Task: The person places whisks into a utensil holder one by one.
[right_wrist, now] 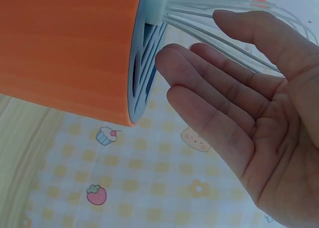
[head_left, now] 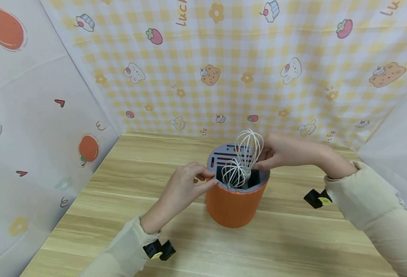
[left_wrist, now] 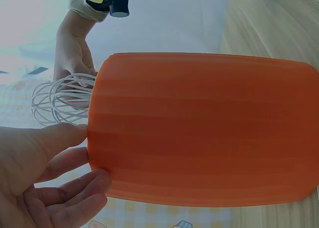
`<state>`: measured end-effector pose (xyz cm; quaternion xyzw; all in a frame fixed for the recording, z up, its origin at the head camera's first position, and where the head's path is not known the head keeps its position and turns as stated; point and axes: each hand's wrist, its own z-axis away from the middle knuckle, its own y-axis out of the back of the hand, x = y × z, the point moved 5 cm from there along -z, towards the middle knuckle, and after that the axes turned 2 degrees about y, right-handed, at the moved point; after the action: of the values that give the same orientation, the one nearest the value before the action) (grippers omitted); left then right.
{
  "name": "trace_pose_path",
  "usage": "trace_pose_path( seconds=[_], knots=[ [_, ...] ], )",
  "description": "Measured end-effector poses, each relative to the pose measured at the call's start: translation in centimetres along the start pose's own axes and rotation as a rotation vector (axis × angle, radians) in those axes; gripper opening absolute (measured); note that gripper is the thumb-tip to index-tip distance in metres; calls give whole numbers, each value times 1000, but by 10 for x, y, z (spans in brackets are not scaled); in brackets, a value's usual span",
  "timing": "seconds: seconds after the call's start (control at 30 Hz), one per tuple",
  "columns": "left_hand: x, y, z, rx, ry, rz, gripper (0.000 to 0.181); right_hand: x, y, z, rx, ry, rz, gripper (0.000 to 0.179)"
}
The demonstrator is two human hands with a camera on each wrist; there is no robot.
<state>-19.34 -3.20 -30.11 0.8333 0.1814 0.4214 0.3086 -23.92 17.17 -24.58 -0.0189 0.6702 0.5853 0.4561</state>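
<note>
An orange holder (head_left: pixel 236 207) with a grey slotted top stands upright on the table. Two wire whisks sit heads-up in its large front opening: a smaller whisk (head_left: pixel 233 174) in front and a taller whisk (head_left: pixel 249 148) behind. At the left rim, my left hand (head_left: pixel 191 181) has its thumb and index finger bent to the edge, lightly gripping it; its other fingers curl beside the wall. My right hand (right_wrist: pixel 239 103) is beside the taller whisk, its fingers extended and the thumb overlapping the wires in the right wrist view. The whisks' lower ends are hidden inside.
The holder stands on a wood-grain table (head_left: pixel 127 169). A yellow checked cloth (head_left: pixel 189 50) with cartoon prints hangs close behind it, and a white printed sheet (head_left: pixel 33 127) borders the left side. Black wrist cameras are strapped at both sleeves.
</note>
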Motion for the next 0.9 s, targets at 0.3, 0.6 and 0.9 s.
trace_pose_path(
  seconds=[0.3, 0.6, 0.9],
  knots=[
    [-1, 0, 0, -1, 0, -8, 11, 3, 0, 9, 24, -46, 43, 10],
    [-1, 1, 2, -10, 16, -12, 9, 2, -5, 16, 27, -9, 57, 6],
    [-2, 7, 0, -37, 45, -62, 11, 3, -11, 25, 32, -40, 1, 9]
  ],
)
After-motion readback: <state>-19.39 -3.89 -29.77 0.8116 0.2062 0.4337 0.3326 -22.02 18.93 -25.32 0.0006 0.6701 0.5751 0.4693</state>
